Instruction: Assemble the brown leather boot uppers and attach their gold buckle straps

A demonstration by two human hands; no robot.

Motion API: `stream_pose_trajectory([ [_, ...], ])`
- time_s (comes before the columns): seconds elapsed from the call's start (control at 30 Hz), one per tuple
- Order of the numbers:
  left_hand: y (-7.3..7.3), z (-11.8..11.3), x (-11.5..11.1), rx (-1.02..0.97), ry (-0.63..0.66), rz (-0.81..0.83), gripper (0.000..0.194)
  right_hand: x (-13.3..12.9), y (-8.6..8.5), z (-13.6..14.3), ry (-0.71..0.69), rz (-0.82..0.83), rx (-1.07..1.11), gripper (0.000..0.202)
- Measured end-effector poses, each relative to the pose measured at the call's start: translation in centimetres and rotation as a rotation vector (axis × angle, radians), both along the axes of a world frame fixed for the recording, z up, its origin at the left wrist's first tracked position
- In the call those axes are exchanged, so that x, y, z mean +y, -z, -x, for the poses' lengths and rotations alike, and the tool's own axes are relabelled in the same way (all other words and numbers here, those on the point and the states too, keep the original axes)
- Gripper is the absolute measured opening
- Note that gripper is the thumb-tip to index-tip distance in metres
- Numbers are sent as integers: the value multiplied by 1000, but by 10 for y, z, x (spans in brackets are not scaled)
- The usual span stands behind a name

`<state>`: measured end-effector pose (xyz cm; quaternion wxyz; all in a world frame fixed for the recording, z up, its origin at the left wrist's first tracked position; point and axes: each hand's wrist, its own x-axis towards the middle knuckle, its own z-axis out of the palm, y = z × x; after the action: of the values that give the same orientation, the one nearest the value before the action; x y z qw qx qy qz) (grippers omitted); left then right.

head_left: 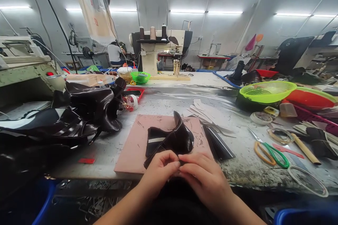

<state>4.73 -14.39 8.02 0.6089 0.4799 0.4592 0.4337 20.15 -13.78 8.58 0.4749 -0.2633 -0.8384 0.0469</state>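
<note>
Head view: black folded piece (171, 142) on pink board (129, 147), probably protecting counter (158, 102); left grip (161, 168), right grip (205, 173), fingertips nearly closed, meeting just before it, presumably for control; anything pinched, cannot tell.

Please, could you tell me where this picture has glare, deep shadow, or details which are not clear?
Head view: tube lights glow near white; head view: glare streaks the metal tabletop and glossy dark pieces; head view: shadow darkens the lower left, by the blue bin; head view: detail between the left hand and right hand is unclear.
</note>
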Motion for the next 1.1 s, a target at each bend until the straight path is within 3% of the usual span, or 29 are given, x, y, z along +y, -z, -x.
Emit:
stream_pose_trajectory([
  [0.1, 5, -4, 1, -121, -39, 116, 18, 1, 2, 1, 18, -28, -18, 9],
  [0.2, 3, -8, 0, -149, -103, 119, 17, 1, 5, 2, 35, -9, -25, 12],
  [0.3, 1, -10, -1, -137, -120, 108, 17, 2, 10, 1, 1, 114, -32, 13],
  [0.43, 3, -10, -1, -181, -86, 145, 18, 5, 17, -4, -152, 321, 53, 12],
  [0.6, 6, -11, -1, -162, -53, 137, 20, 4, 18, -7, -201, 384, 108, 9],
  [0.67, 3, -8, -1, -148, -60, 106, 18, 2, 15, -11, -301, 530, 254, 9],
  [0.77, -8, 8, -3, -96, -107, 44, 19, 1, 15, -27, -486, 784, 668, 12],
  [0.83, -16, 30, -6, -88, -223, 1, 22, 4, 19, -43, -495, 872, 811, 7],
  [0.9, -22, 59, -8, -95, -440, -84, 24, 7, 25, -59, -430, 994, 672, 9],
  [1.0, -21, 104, -10, -77, -792, -183, 26, 12, 21, -68, -463, 1121, 7, 21],
  [1.07, -14, 126, -9, -58, -950, -130, 26, 17, 8, -57, -507, 1009, -357, 27],
  [1.1, -9, 132, -8, -52, -992, -86, 28, 22, 0, -47, -493, 908, -436, 30],
])
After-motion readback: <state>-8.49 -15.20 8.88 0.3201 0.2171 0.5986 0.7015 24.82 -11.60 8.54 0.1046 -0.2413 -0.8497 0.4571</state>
